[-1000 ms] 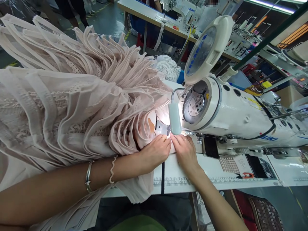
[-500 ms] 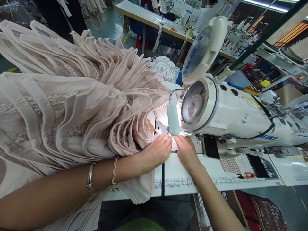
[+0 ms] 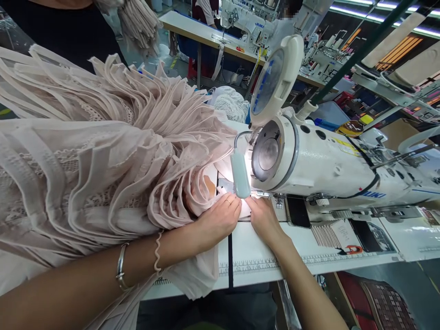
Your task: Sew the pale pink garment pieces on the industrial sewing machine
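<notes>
A big stack of pale pink pleated fabric (image 3: 103, 151) lies on the left of the white sewing table (image 3: 261, 256). My left hand (image 3: 218, 219) presses flat on the edge of the pink fabric just before the needle area. My right hand (image 3: 263, 216) lies flat beside it, fingers on the same fabric under the lit lamp (image 3: 239, 178). The white sewing machine (image 3: 326, 165) stands right behind both hands. The needle itself is hidden by the lamp.
A round magnifier (image 3: 273, 80) rises above the machine head. A dark phone (image 3: 297, 211) and a stack of papers (image 3: 328, 231) lie right of my hands. White lace (image 3: 230, 103) sits behind the stack. A person in dark clothing (image 3: 65, 32) stands at far left; other machines fill the background.
My hands have slid a little forward and left with the fabric toward the needle. The machine's handwheel is turning. The view has shifted, and a person now stands at the top left.
</notes>
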Motion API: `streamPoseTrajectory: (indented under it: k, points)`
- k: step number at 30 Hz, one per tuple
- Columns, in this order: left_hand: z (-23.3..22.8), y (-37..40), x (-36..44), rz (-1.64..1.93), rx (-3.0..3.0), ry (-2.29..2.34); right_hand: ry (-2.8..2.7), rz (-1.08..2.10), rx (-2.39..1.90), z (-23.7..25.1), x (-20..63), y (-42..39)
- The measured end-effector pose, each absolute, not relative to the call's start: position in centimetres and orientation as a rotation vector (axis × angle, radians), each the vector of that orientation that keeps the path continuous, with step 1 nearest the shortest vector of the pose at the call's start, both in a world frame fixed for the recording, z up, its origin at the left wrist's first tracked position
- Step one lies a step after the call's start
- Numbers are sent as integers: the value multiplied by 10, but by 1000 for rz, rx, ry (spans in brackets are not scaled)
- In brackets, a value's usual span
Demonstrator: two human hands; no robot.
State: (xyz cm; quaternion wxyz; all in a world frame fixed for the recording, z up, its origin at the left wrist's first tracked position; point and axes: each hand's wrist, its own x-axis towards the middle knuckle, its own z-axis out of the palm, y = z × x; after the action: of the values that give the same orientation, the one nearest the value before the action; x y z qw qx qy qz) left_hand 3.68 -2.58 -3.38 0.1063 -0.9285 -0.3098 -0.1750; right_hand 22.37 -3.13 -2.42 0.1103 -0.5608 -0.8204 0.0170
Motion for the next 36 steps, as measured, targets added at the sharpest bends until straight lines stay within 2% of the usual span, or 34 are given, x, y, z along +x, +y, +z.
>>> streamPoseTrajectory:
  k: [19,27,36]
  points:
    - [-35,-20,37,-468,-2758,-957,-2368,143,-1698,-15,217,-31]
    - [-19,-11,29,-413,-2808,-920,-2202,85,-1681,-33,220,-30]
    - [-44,19,19,-828,-3019,-1008,-2061,238,-1538,-39,226,-36]
